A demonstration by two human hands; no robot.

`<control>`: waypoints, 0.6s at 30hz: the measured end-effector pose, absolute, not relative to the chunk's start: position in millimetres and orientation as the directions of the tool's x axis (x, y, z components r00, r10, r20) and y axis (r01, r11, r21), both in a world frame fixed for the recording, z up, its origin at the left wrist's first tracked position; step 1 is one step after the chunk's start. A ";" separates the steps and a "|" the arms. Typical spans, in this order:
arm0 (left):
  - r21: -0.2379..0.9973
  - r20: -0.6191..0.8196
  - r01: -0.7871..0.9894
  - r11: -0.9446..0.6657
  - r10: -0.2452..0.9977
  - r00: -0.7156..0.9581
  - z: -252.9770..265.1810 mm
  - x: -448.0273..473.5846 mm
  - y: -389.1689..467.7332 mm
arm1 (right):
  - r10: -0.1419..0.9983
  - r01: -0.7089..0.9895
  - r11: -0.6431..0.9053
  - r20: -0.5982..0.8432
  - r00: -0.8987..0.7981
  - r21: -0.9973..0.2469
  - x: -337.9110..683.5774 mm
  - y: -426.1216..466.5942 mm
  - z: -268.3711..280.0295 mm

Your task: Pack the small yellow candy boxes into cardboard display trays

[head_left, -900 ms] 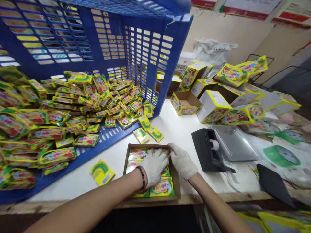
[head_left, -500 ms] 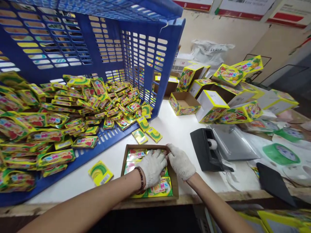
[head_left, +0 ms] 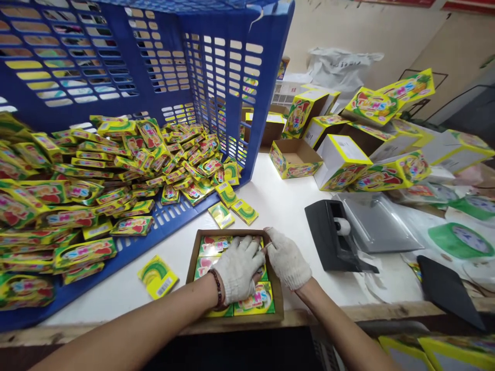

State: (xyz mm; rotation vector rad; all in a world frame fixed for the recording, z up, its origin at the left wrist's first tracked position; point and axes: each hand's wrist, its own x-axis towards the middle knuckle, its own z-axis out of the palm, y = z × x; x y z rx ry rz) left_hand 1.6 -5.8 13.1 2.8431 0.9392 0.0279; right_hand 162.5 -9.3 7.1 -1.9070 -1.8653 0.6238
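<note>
A shallow cardboard box (head_left: 279, 301) lies at the table's front edge, with several small yellow-green packets (head_left: 253, 304) laid flat in it. My left hand (head_left: 240, 268), in a white knit glove with bare fingertips, is spread palm down over the packets near the box's middle. What lies beneath that palm is hidden. At the box's far right corner, my right hand (head_left: 288, 260), gloved alike, has its fingers closed on the cardboard wall. One loose packet (head_left: 158, 277) rests on the table left of the box, and several more (head_left: 244, 211) lie beyond its far side.
A blue plastic crate (head_left: 232, 77) on its side spills a heap of packets (head_left: 127, 165) at left. Right of my hands stands a black tape dispenser (head_left: 328, 237). Open printed boxes (head_left: 296, 158) are piled behind it, and a green tape roll (head_left: 460, 240) lies far right.
The camera view has shifted slightly. Both hands keep nearly the same places, left over the packets and right at the box corner; the left fingers have moved only a little.
</note>
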 end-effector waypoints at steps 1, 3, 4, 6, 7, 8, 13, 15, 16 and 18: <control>0.148 -0.038 0.589 -0.794 0.591 0.806 13.5 2.3 -3.6 | 0.999 0.820 -0.033 -0.037 0.015 -0.572 162.4 -9.3 5.9; 0.148 -0.060 0.591 -0.793 0.589 0.806 12.9 4.0 0.0 | 0.999 0.816 -0.046 -0.050 0.021 -0.576 162.0 -9.2 4.1; 0.142 -0.069 0.594 -0.792 0.590 0.804 12.0 4.7 1.0 | 0.998 0.814 -0.054 -0.058 0.024 -0.579 161.8 -9.1 3.3; 0.131 -0.086 0.595 -0.793 0.589 0.804 10.2 5.1 0.4 | 0.998 0.811 -0.059 -0.062 0.028 -0.582 161.6 -9.0 1.7; 0.129 -0.094 0.598 -0.791 0.590 0.802 9.6 4.6 -1.0 | 0.998 0.811 -0.056 -0.055 0.030 -0.582 161.6 -8.9 0.9; 0.129 -0.105 0.602 -0.788 0.592 0.799 9.5 3.5 -2.7 | 0.998 0.814 -0.054 -0.044 0.035 -0.579 161.7 -8.9 0.1; 0.103 -0.236 0.652 -0.751 0.619 0.750 16.3 -10.0 -8.7 | 0.998 0.818 -0.059 -0.009 0.065 -0.572 161.1 -8.7 -0.6; 0.109 -0.262 0.648 -0.753 0.608 0.750 20.5 -15.3 -7.6 | 0.997 0.822 -0.078 -0.023 0.078 -0.565 159.3 -8.2 1.4; 0.121 -0.264 0.641 -0.758 0.598 0.757 22.2 -17.0 -6.8 | 0.996 0.825 -0.087 -0.031 0.084 -0.558 158.0 -8.0 2.5; 0.146 -0.256 0.629 -0.763 0.585 0.769 24.6 -18.2 -6.1 | 0.995 0.836 -0.097 -0.043 0.087 -0.540 155.0 -8.0 4.3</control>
